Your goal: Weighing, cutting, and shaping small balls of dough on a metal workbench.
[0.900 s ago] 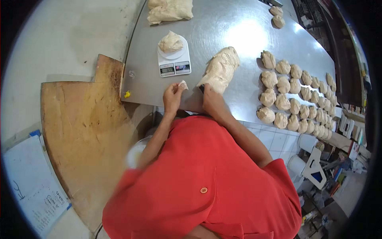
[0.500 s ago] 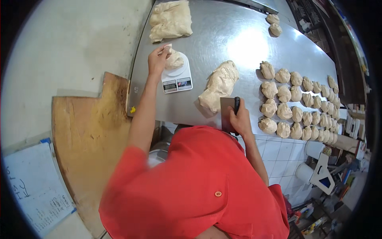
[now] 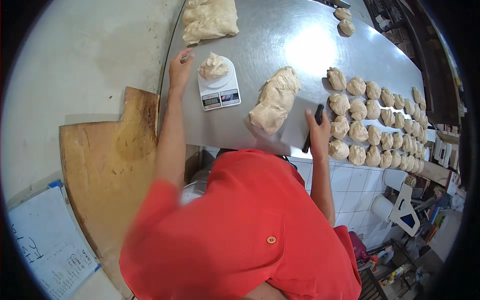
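Dough lump (image 3: pixel 213 66): probably light, soft, tacky, easily stretched; best lifted cupped from beneath. Located on scale (image 3: pixel 220 102), just right of left hand (image 3: pixel 180 70), apart from it. Left hand: curled; contents impossible to tell. Right hand (image 3: pixel 320 134): closed around scraper (image 3: pixel 318 114). Long dough piece (image 3: pixel 276 97): left of right hand, likely heavier, saggy; both palms underneath.

The broad silver metal table (image 3: pixel 265 45) gleams; the long beige dough slab (image 3: pixel 276 100) looks matt and lumpy; the rectangular white scale (image 3: pixel 220 91) is smooth plastic.
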The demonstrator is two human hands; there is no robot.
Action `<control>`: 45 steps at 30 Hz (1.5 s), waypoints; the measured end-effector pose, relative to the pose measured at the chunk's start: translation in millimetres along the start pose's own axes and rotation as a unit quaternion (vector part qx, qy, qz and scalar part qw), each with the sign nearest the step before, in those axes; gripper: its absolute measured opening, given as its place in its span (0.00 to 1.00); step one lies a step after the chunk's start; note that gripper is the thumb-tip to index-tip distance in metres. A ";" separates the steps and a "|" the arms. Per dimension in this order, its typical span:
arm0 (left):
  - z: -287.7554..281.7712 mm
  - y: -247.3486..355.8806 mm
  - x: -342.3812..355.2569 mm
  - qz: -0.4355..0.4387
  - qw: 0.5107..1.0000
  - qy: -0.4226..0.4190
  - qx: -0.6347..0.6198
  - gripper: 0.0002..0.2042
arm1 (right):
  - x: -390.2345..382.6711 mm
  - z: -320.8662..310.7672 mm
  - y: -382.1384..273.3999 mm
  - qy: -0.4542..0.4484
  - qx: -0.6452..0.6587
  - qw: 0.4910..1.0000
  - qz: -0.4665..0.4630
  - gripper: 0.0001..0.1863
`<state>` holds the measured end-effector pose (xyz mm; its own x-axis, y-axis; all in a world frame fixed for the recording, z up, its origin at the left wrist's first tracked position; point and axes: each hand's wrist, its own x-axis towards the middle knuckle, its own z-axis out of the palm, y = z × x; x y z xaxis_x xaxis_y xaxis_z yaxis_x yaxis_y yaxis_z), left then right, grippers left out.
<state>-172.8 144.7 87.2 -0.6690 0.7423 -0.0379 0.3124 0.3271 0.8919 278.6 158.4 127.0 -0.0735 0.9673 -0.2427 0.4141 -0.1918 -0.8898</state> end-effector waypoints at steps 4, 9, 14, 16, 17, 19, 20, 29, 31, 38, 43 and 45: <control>-8.5 0.7 -4.6 -0.014 0.999 -0.031 -0.039 0.17 | 36.4 28.6 -15.8 -0.003 -0.003 1.000 0.007 0.20; -26.9 -17.3 6.1 -0.005 0.998 -0.049 -0.036 0.18 | 58.5 60.4 -2.8 0.044 -0.208 0.968 -0.131 0.22; -47.2 -36.4 23.1 0.019 0.996 -0.074 -0.051 0.22 | 60.8 92.8 -42.6 0.041 -0.163 0.963 -0.210 0.18; -41.4 -30.2 24.6 0.049 0.992 -0.113 -0.036 0.25 | 64.2 119.1 -56.8 0.009 -0.149 0.966 -0.213 0.16; -38.5 -26.9 23.2 0.064 0.989 -0.130 -0.029 0.26 | 66.5 135.6 -64.2 -0.028 -0.130 0.967 -0.219 0.14; -20.6 -10.7 10.8 0.144 0.971 -0.191 0.004 0.38 | 72.3 174.7 -71.9 -0.053 -0.097 0.957 -0.267 0.11; -10.9 -10.1 3.8 0.146 0.971 -0.190 0.000 0.38 | 69.3 193.2 -86.3 -0.085 -0.111 0.957 -0.255 0.13; 45.5 -56.2 -10.5 0.344 0.922 -0.123 0.125 0.41 | 101.8 271.2 -105.0 -0.162 -0.357 0.825 -0.407 0.11; 47.0 -52.8 -7.9 0.341 0.917 -0.133 0.158 0.34 | 112.6 273.4 -108.1 -0.197 -0.380 0.828 -0.363 0.11; 43.6 -42.5 -12.2 0.344 0.885 -0.074 0.306 0.20 | 136.4 179.1 -118.0 -0.271 0.002 0.959 -0.076 0.17; 56.8 -37.9 -15.6 0.210 0.912 -0.115 0.333 0.24 | 152.2 105.4 -47.6 0.127 -0.218 0.928 -0.275 0.09; 67.0 -36.6 -14.7 0.180 0.955 -0.035 0.234 0.26 | 164.7 95.7 -7.1 0.091 -0.220 0.947 -0.216 0.11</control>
<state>-129.2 161.1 24.9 -0.4207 0.8874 0.1884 0.7918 0.2578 0.5537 176.7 303.1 56.3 -0.1819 0.9600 0.2129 0.7213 0.2774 -0.6346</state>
